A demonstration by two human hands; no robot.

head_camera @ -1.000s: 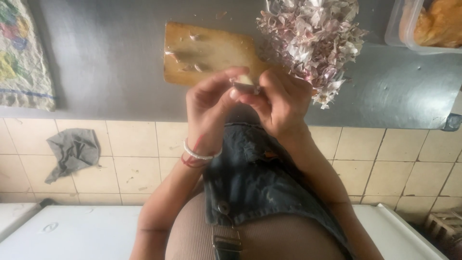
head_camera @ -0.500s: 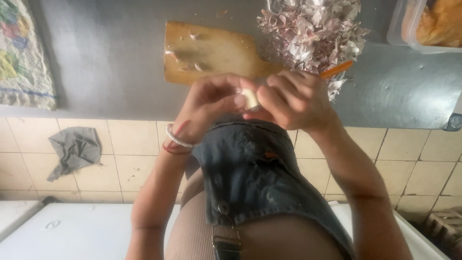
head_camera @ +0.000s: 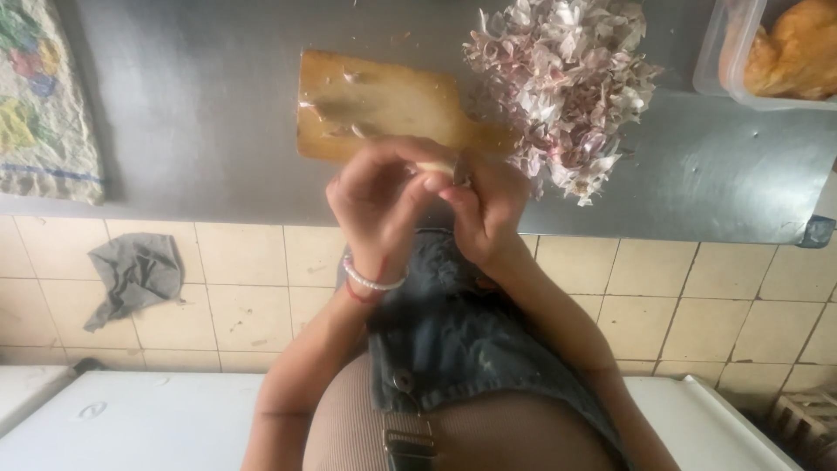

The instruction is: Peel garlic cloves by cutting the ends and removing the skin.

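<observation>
Both hands, left hand (head_camera: 377, 199) and right hand (head_camera: 485, 209), pinch a pale clove (head_camera: 436, 167) just below the board (head_camera: 384, 105). Fingers hide most of it. Beside the board, the tub (head_camera: 741, 61) is cut off.

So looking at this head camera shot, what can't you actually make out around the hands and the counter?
- Small pale piece pinched between the left hand and right hand: fingers cover most of it, so its shape is unclear.
- Whether the right hand also holds a tool: hidden by the fingers.
- Plastic container, top right: cut off by the frame edge.
- Patterned cloth: cut off at the left edge.
- Wooden board: near edge hidden behind the hands.
</observation>
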